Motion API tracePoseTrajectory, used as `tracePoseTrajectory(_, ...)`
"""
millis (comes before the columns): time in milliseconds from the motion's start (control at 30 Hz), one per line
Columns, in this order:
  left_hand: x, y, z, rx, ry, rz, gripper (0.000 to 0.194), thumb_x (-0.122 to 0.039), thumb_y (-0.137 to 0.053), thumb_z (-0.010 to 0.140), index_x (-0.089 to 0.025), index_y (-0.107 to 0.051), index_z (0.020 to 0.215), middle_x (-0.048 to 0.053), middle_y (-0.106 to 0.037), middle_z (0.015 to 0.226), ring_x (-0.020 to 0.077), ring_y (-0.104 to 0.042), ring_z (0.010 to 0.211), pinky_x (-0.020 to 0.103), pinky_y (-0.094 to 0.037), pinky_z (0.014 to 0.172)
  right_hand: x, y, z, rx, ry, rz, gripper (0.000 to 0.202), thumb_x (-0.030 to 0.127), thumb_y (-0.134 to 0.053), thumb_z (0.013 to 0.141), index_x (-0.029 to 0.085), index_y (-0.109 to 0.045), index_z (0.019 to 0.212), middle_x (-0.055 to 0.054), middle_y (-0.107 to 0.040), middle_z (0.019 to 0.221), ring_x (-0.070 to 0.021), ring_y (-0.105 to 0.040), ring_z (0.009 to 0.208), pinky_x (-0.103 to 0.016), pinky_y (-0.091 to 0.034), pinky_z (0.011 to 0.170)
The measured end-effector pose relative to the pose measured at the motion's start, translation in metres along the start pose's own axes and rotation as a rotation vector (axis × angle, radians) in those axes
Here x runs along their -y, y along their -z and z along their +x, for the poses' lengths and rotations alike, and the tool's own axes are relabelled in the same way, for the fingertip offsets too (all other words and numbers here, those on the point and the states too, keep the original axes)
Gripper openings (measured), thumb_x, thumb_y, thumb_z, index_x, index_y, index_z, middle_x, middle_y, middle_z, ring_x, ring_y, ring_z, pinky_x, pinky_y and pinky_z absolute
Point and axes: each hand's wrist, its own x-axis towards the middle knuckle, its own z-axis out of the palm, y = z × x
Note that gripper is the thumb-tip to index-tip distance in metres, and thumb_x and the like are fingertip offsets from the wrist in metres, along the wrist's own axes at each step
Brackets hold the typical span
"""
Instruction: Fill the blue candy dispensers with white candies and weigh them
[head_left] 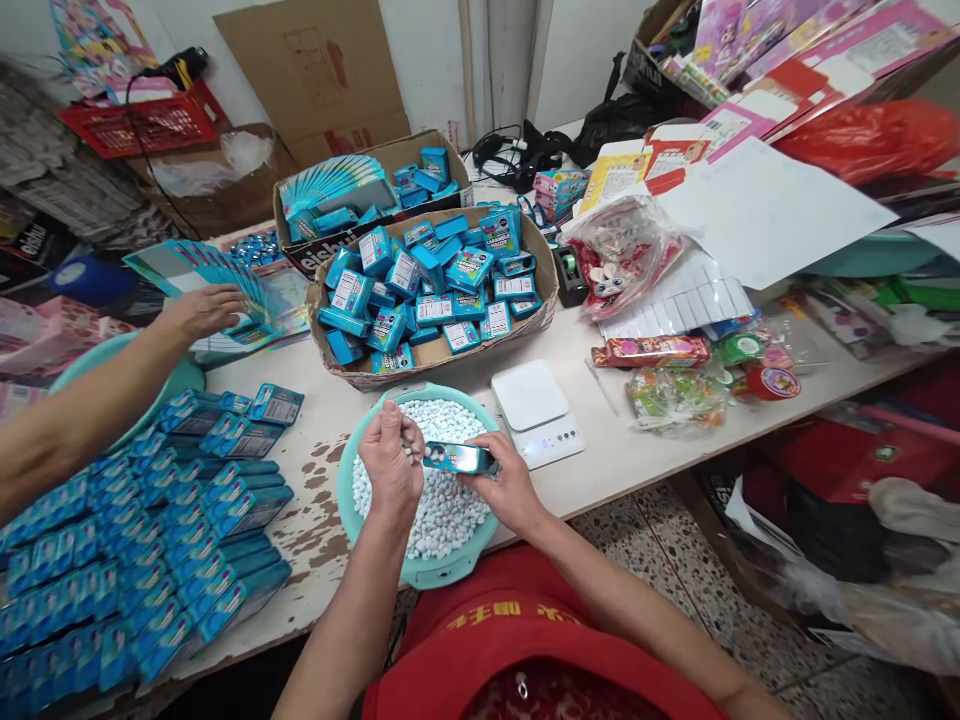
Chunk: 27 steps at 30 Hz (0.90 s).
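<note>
Over a mint-green basin full of small white candies, my left hand is curled around some of the same candies. My right hand grips a small blue candy box, held on its side with one end towards my left hand. Some candies show at that end of the box, close to my left fingers. Just right of the basin lies a white digital scale. Behind the basin a cardboard tray holds many blue candy boxes lying at random.
At left, a co-worker's hand rests over fanned blue cardboard sheets. Rows of upright blue boxes cover the table's left part. Plastic bags, bagged sweets and paper sheets crowd the right.
</note>
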Motion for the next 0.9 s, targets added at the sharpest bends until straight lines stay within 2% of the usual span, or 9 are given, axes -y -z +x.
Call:
tracePoseTrajectory(233,0.006,-0.002,-0.002,0.005,0.022,0.022,0.04,-0.046,-0.069,0.07,-0.016,-0.045,0.058,-0.006,-0.039,0.046,0.0039,-0.036,0.037,0.015,-0.026,0.033,0.005,-0.001,0.002,0.028,-0.029,-0.011,0.027,0.016,-0.069,0.068,0.022,-0.06,0.093,-0.003,-0.059,0.093,-0.0196,-0.056,0.091,-0.034,-0.045,0.082)
tracePoseTrajectory(400,-0.004,-0.001,-0.001,0.075,0.071,-0.046,0.04,-0.046,-0.07,0.069,-0.015,-0.047,0.057,-0.005,-0.039,0.047,0.004,-0.035,0.036,0.015,-0.024,0.031,0.001,0.002,0.002,0.04,-0.069,0.065,0.029,0.021,-0.073,0.067,0.022,-0.059,0.093,-0.002,-0.058,0.094,-0.0196,-0.057,0.091,-0.034,-0.045,0.082)
tracePoseTrajectory(567,-0.008,-0.001,0.004,0.047,0.091,-0.06,0.042,-0.047,-0.071,0.067,-0.016,-0.046,0.057,-0.005,-0.039,0.046,0.0043,-0.036,0.036,0.016,-0.024,0.031,-0.004,0.002,0.006,0.046,-0.071,0.066,0.029,0.023,-0.073,0.067,0.022,-0.059,0.093,-0.002,-0.059,0.092,-0.0194,-0.057,0.09,-0.034,-0.045,0.082)
tracePoseTrajectory(733,0.0,0.0,0.004,0.028,0.049,-0.042,0.041,-0.047,-0.07,0.069,-0.016,-0.046,0.057,-0.006,-0.039,0.045,0.0044,-0.035,0.035,0.016,-0.023,0.031,-0.004,0.002,0.008,0.034,-0.047,0.029,0.028,0.024,-0.073,0.068,0.022,-0.059,0.092,-0.002,-0.059,0.092,-0.0195,-0.057,0.09,-0.034,-0.045,0.081)
tracePoseTrajectory(900,0.012,-0.002,0.002,-0.024,-0.075,0.066,0.041,-0.046,-0.068,0.072,-0.016,-0.045,0.055,-0.006,-0.039,0.045,0.0056,-0.04,0.038,0.018,-0.03,0.035,0.003,0.0,0.01,0.065,-0.043,-0.023,0.03,0.016,-0.071,0.067,0.022,-0.059,0.094,-0.003,-0.059,0.094,-0.0204,-0.057,0.092,-0.034,-0.045,0.082)
